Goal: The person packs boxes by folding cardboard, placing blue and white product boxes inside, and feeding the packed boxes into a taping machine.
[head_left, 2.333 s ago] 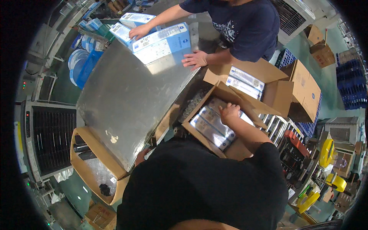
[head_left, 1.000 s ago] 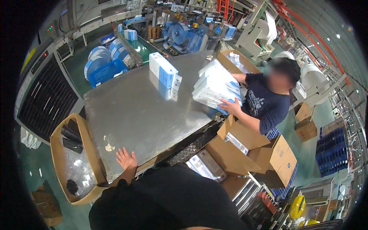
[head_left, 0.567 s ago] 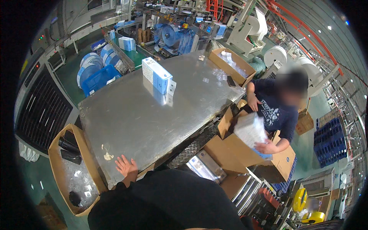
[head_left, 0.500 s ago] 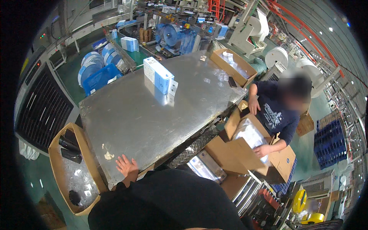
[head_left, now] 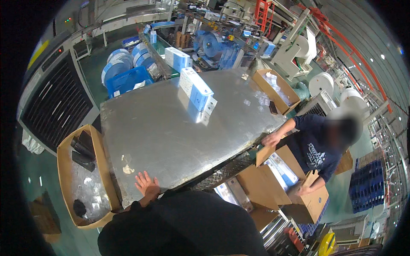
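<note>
My left hand point(head_left: 147, 186) lies flat on the near left corner of the metal table point(head_left: 171, 141), fingers spread, with nothing in it. Beside its fingertips is a torn, pale patch point(head_left: 127, 170) on the tabletop. My right hand does not show; my dark-clothed body fills the lower middle. Toward the table's far side stands a white and blue pack point(head_left: 196, 90), with a white flap at its near right end.
At right a co-worker point(head_left: 314, 147) holds the flaps of an open carton point(head_left: 307, 207) with blue-white packs inside. Left of the table is a cardboard box point(head_left: 64, 179) of clear plastic pieces. Another pack point(head_left: 177, 60) sits on the conveyor; a blue crate point(head_left: 128, 81) is near it.
The view has shifted, and the table appears farther right. The co-worker's hands have moved to the carton's flaps, and packs now show inside. A pack on the conveyor is nearer the table. My left hand stays flat.
</note>
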A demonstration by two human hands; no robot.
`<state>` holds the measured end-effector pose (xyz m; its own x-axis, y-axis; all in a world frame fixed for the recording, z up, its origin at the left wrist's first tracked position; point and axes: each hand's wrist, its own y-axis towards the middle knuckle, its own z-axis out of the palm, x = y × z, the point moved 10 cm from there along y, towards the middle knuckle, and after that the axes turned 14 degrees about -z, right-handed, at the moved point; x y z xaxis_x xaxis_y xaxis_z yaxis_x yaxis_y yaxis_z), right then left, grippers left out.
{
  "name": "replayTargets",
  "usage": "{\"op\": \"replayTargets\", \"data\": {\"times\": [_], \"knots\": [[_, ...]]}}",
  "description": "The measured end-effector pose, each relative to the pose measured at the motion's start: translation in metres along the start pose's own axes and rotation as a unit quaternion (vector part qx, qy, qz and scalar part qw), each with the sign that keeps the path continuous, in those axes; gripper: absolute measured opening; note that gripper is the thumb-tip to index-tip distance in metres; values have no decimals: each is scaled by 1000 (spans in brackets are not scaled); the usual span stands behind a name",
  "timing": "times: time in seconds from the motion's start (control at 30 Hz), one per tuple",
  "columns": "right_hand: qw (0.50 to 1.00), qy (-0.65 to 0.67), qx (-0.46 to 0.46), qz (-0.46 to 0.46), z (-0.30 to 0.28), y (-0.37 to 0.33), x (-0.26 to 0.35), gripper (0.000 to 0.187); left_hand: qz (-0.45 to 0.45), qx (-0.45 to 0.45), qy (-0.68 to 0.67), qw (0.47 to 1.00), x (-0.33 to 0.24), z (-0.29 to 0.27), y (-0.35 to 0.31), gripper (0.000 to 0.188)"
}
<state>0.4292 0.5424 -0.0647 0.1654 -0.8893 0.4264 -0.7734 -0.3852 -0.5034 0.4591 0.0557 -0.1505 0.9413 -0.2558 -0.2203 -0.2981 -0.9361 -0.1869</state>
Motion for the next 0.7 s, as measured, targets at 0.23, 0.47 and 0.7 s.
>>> {"op": "replayTargets", "data": {"times": [0.23, 0.47, 0.7], "knots": [[1000, -3, 13, -2, 1, 21, 17, 38, 87, -7, 11, 996, -17, 5, 11, 67], [1000, 2, 6, 19, -6, 41, 37, 37, 278, 96, -35, 955, -112, -17, 24, 61], [996, 16, -3, 83, -12, 60, 62, 35, 472, 94, -267, 835, -366, -69, 60, 53]]}}
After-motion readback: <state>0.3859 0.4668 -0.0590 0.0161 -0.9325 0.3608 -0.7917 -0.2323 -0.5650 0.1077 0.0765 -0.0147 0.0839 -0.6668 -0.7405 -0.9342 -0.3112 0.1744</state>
